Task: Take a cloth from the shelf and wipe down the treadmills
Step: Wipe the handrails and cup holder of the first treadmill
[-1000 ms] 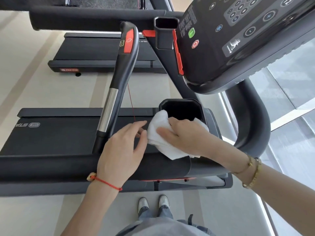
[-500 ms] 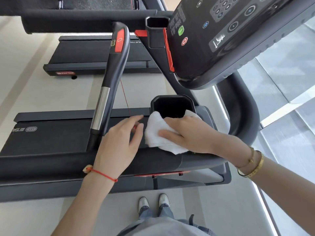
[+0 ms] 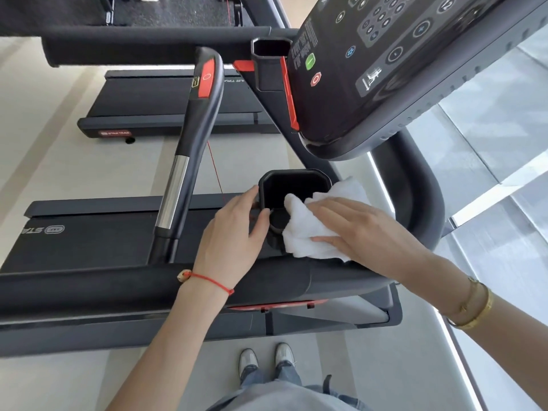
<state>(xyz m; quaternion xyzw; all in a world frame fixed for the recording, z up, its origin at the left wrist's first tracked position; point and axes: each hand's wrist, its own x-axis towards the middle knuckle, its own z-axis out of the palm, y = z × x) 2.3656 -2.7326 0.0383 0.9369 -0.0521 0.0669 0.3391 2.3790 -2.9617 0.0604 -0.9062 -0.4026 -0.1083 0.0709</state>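
Since a second ago the right hand [image 3: 364,229] has carried the white cloth [image 3: 314,223] from the flat ledge beside the cup holder [image 3: 292,191] onto that holder's near-right rim, while the left hand [image 3: 234,232] has shifted up to brace the holder's left wall, so I judge the wiping has moved on from the ledge to the cup holder itself (the console [image 3: 400,63] above looks not yet reached). The right fingers lie nearly straight and slightly spread, pressing flat on the cloth, and the left fingers curl against the wall with the thumb hooked at the rim. The bunched cloth sits under and ahead of the right fingertips, its long axis running from the near rail [image 3: 148,289] up toward the far right, one corner poking beyond the holder.
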